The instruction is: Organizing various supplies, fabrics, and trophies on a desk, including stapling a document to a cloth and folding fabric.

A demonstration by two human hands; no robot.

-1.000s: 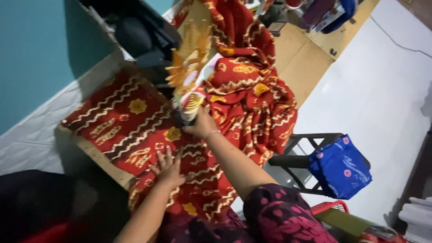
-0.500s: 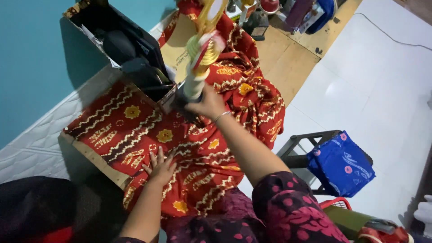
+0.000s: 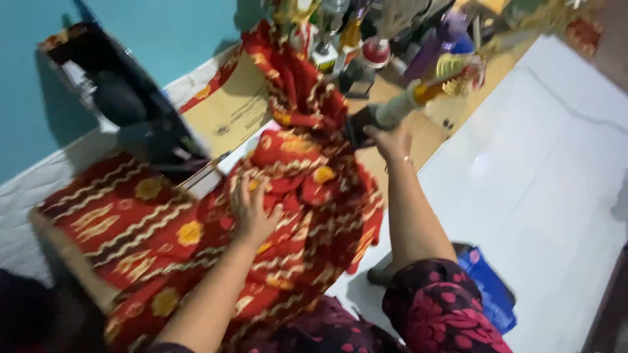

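The right hand [image 3: 391,140] has its fingers closed around the dark base of a trophy [image 3: 418,91], gripping it at the lower end. The trophy is tilted almost level, its long axis running from the base at the fingers up and away to the right, where its blurred gold top points toward the white floor [image 3: 549,196]. It hangs above the wooden worktop [image 3: 432,134], just beyond the fingers. The left hand [image 3: 252,210] lies flat with fingers spread open, pressing on a red and gold patterned cloth [image 3: 150,235] that drapes over the worktop. More trophies [image 3: 340,39], blurred, stand beyond the right fingers.
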